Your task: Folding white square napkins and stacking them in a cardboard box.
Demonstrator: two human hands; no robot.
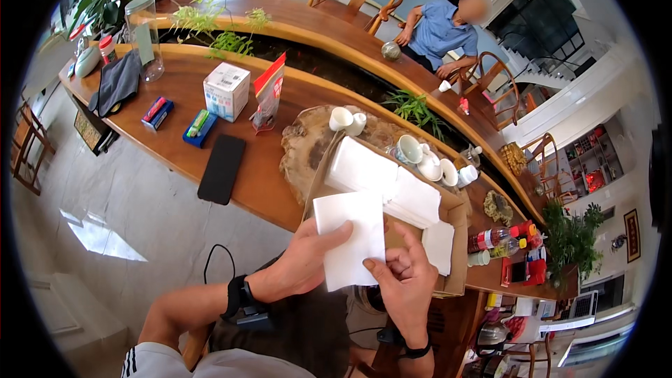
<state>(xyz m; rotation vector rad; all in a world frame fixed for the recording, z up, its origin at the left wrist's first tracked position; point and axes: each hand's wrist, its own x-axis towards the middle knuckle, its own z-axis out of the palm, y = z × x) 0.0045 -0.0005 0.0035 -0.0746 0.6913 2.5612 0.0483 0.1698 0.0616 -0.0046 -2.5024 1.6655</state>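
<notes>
Both hands grip a flat white rectangle of folded paper (349,215) in front of my body. My left hand (302,254) clasps its left side, the thumb lying across the upper face. On the lower right edge, my right hand (404,275) pinches the sheet between thumb and fingers. Just beyond stands an open cardboard box (454,286). Inside it lie a stack of white papers (362,165), a second stack (415,197) beside that, and a smaller stack (438,247) near the right wall.
Left of the box on the wooden table (273,184) are a black phone (222,168), a white carton (227,92) and a red-topped pouch (269,94). Cups (341,118) and a bowl (408,149) stand behind the box, bottles (493,240) to its right. A person (441,31) sits across.
</notes>
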